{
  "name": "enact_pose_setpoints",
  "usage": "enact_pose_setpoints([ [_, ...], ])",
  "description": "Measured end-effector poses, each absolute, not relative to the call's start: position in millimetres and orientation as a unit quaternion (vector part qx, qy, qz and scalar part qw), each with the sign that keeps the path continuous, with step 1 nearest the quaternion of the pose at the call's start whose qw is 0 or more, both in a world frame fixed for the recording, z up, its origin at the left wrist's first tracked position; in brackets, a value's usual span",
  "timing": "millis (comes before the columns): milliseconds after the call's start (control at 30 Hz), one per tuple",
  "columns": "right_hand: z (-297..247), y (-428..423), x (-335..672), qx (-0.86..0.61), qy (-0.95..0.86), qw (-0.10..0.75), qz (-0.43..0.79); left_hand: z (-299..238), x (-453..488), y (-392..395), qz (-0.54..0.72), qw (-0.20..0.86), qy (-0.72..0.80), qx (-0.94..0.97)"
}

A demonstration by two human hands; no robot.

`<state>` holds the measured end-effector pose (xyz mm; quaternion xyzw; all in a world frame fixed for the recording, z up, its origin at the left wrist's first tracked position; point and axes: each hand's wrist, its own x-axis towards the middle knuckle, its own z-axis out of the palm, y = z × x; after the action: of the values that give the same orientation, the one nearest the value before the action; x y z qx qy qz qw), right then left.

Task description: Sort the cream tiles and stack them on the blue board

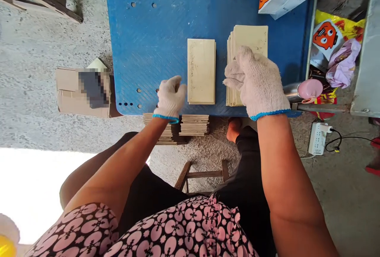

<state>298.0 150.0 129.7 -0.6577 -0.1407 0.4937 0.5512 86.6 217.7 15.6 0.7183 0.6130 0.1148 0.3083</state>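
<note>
Gloved left hand [170, 98] hovers curled, empty, at nine o'clock of the pale rectangular board [201, 71]; right hand [255, 80] lies flat on the stacked boards [247, 43]. I advise squaring edges.

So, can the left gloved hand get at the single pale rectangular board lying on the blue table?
Probably yes: the left gloved hand sits just beside the pale rectangular board, with bare blue table between and nothing blocking.

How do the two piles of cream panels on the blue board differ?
The left pile is thin, only a few panels, squared up; the right pile is much thicker, its left edges fanned. The right hand rests on the right pile; the left hand sits beside the left pile's near corner, contact unclear. Both lie flat lengthwise on the blue board.
</note>
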Motion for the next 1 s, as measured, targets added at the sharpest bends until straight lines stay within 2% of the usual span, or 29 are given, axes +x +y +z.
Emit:
enact_pose_setpoints([
  [133, 134.5, 151.6, 296.6, -0.652, -0.148, 0.538, 0.513, 21.6, 43.9, 125.7, 0.064, 0.233, 0.617, 0.749],
  [333, 142.7, 148.0, 293.7, -0.647, -0.185, 0.527, 0.519, 11.6, 26.0, 23.7, -0.127, 0.183, 0.547, 0.807],
  [433, 142.3, 146.4, 293.5, -0.642, -0.208, 0.523, 0.52, 4.9, 27.4, 10.5, -0.184, 0.166, 0.524, 0.815],
  [733, 142.2, 145.9, 292.2, -0.638, -0.211, 0.553, 0.492, -7.0, 17.4, 5.5, -0.25, 0.155, 0.48, 0.827],
  [1000, 139.9, 145.7, 289.5, -0.616, -0.219, 0.568, 0.5, -5.7, 14.0, 5.7, -0.232, 0.162, 0.486, 0.827],
])
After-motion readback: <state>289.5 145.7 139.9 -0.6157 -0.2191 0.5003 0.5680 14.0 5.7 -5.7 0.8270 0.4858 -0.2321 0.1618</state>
